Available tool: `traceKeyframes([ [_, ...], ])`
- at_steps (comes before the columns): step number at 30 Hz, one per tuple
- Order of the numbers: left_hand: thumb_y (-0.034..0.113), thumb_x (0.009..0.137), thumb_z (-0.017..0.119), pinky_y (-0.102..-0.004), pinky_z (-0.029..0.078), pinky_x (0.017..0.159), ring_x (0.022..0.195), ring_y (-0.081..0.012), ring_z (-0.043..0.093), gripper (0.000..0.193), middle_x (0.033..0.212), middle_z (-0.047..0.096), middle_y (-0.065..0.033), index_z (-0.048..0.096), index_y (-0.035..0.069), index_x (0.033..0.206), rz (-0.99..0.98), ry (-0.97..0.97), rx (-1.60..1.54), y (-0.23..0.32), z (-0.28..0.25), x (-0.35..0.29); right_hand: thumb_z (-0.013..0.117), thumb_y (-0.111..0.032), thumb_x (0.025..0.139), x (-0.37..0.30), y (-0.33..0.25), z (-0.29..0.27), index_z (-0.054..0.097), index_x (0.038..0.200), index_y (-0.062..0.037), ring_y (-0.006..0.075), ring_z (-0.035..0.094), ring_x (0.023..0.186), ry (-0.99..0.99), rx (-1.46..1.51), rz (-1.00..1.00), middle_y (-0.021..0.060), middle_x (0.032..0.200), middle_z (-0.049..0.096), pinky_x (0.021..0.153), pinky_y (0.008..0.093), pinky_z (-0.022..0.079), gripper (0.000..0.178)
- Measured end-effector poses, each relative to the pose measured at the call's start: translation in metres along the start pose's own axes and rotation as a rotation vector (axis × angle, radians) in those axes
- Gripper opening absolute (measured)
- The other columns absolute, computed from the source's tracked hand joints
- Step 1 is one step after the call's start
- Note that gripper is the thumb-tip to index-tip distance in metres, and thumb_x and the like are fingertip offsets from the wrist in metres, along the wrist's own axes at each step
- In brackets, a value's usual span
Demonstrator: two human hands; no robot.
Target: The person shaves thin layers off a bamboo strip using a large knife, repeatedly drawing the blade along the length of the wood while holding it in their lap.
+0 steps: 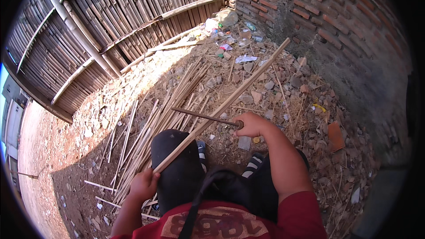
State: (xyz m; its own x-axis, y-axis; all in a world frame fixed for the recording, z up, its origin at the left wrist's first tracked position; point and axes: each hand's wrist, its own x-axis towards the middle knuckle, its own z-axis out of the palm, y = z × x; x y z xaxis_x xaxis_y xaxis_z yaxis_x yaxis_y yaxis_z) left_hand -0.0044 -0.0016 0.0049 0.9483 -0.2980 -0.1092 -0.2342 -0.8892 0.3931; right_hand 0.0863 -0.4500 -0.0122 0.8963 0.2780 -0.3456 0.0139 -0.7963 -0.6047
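Observation:
My left hand (pixel 144 184) is closed around the near end of a long, pale bamboo strip (pixel 241 89). From there the strip slants over my left knee and up to the far right. My right hand (pixel 252 125) grips the handle of a knife (pixel 195 113) with a long, narrow, brownish blade. That blade points left and crosses the strip just beyond my knee; whether its edge cuts into the bamboo cannot be made out. Under and beside my left leg lies a pile of thin bamboo sticks (pixel 166 110).
A bamboo-slat fence (pixel 128 13) stands at the far left, and a brick wall (pixel 341 22) curves along the right. Stones and litter cover the ground, with plastic waste (pixel 217 26) in the far corner. A loose orange brick (pixel 335 136) lies at the right.

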Motion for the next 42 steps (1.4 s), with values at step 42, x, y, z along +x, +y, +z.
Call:
traceKeyframes([
  [42,0.033,0.098,0.057,-0.0583,0.046,0.063,0.071,-0.0487,0.062,0.031,0.071,0.063,-0.024,0.054,0.004,0.087,0.024,0.065,0.114,-0.005,0.005,0.003,0.072,-0.024,0.071,-0.004,-0.01,0.0,0.07,0.093,-0.0048,0.0352,0.069,0.08,0.151,-0.075,0.04,0.0188,0.082,0.069,0.074,0.0452,0.053,0.029],
])
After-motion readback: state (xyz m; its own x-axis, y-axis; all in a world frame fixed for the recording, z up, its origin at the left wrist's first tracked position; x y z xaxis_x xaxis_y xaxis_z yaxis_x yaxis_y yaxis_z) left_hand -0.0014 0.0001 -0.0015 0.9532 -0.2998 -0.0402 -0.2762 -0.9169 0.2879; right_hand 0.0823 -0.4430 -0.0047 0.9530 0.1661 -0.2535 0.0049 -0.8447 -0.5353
